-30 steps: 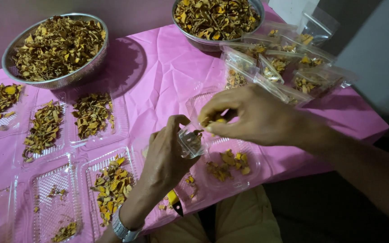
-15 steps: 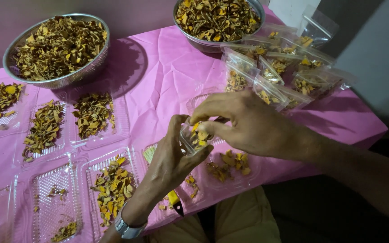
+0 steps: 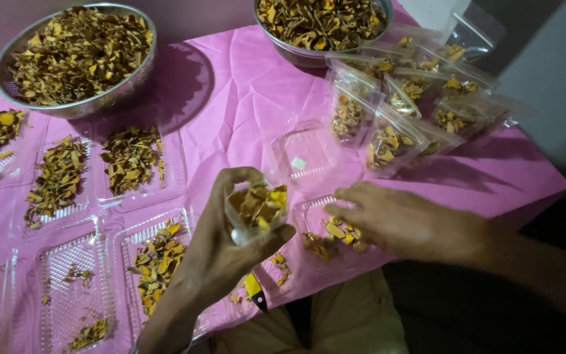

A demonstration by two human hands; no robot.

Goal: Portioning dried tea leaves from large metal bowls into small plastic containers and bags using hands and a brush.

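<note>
A crinkled pink plastic tablecloth covers the table. Beyond its far edge stands a dull mauve wall; a grey wall rises at right.

Shiny clear plastic pouch, glossy see-through plastic trays, dull brushed metal bowls, smooth pink cloth, rough dry chips

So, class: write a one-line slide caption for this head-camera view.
Left hand holds a small clear bag of dried yellow pieces; right hand reaches into a clear tray.

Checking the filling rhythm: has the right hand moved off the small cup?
Yes. The right hand dropped from the small cup toward the table's near edge, onto a clear tray.
</note>
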